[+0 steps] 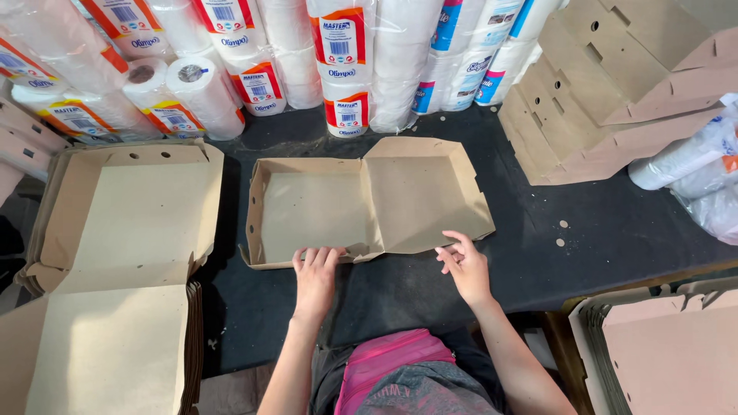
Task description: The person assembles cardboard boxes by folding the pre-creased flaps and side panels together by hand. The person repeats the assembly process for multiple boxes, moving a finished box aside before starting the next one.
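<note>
A brown cardboard clamshell box (369,201) lies open on the dark table (600,230) in front of me, its tray half on the left and its lid half on the right. My left hand (315,275) rests with fingers on the near edge of the tray half, close to the middle fold. My right hand (463,263) is by the near right corner of the lid half, fingers slightly curled and touching its edge. Neither hand lifts the box off the table.
A stack of folded open boxes (115,230) sits at the left. Flat box blanks are piled at the upper right (607,100) and lower right (669,346). Wrapped white paper rolls (338,61) line the back, and stacked white cups (692,165) lie at the right.
</note>
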